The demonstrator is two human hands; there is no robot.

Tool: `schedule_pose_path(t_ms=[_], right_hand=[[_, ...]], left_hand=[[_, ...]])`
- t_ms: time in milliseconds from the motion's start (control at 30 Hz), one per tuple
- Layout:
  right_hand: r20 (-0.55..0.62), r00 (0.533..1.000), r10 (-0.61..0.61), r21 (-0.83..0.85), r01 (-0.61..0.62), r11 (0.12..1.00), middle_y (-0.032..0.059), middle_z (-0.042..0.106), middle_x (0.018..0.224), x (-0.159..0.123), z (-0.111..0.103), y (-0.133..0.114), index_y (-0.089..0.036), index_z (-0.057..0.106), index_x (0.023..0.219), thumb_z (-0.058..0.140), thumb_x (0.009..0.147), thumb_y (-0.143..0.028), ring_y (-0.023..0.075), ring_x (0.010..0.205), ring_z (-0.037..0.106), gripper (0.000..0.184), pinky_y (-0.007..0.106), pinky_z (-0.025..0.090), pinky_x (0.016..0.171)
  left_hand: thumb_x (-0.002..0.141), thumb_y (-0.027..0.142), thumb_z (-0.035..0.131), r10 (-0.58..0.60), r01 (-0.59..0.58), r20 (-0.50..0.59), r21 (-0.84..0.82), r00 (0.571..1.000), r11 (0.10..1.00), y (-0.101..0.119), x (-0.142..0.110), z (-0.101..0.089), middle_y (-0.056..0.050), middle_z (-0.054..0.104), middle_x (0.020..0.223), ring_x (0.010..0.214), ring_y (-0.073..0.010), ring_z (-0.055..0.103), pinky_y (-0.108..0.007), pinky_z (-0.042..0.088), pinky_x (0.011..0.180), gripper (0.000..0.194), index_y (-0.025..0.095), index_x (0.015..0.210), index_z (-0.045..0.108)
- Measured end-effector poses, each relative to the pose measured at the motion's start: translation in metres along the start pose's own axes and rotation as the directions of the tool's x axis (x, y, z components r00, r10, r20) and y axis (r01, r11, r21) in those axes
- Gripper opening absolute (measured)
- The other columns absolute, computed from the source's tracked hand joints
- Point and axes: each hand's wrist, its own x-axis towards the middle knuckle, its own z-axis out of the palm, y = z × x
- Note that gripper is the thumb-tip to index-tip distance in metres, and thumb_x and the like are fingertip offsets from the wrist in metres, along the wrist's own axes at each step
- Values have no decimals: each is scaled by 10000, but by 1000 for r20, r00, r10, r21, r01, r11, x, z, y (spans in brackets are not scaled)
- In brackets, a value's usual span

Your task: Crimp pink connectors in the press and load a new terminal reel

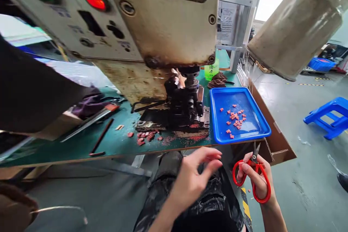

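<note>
My right hand (258, 175) is closed around a pair of scissors (262, 194) with red handles. Their short blades point up and stand slightly apart, just below the near right corner of a blue tray (214, 116). A small reddish bit seems to show at the thumb tip, too small to be sure. Above my lap, my left hand (194, 174) is empty, its thumb and curved fingers apart. Small pink-red cut pieces (236, 116) lie scattered in the tray. More reddish chunks (144, 137) are on the green table in front of the press tooling (190, 105).
A beige press machine (174, 25) with lit green and red buttons overhangs the table (119, 145). An L-shaped hex key (102, 137) lies to the left. A beige lamp or cylinder (296, 32) hangs at upper right. A cardboard box (282, 148) and blue stool (328, 116) stand right.
</note>
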Motion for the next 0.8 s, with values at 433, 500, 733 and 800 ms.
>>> schedule_pose_path(t_ms=[433,500,733,800], right_hand=[[-131,919,-372,-404,294,866,66,796,933,-4,-62,-24,-212,716,1007,812,895,-290,225,842,778,167,340,634,795],[-119,891,-439,-445,348,826,53,796,928,-4,-65,-28,-228,724,1003,820,886,-254,222,859,780,153,335,636,803],[-137,853,-504,-494,382,781,28,792,857,-4,-70,-30,-236,716,967,797,885,-200,198,758,776,121,309,635,734],[-214,879,-426,-426,309,850,28,785,837,-1,-73,-31,-226,693,934,812,870,-228,199,744,772,135,307,633,712]], left_hand=[[844,362,675,-123,182,412,-106,903,978,39,27,97,-32,736,680,661,-185,642,-267,483,639,230,178,728,747],[839,371,664,-139,191,439,-77,887,978,44,31,103,-24,715,662,643,-177,618,-267,468,628,236,178,727,741],[857,364,628,-142,170,482,-15,865,985,50,37,116,-17,691,654,633,-172,593,-262,424,598,248,175,734,731],[873,336,621,-101,116,456,-4,884,993,49,37,119,-24,718,680,648,-176,612,-263,423,606,230,176,764,746]])
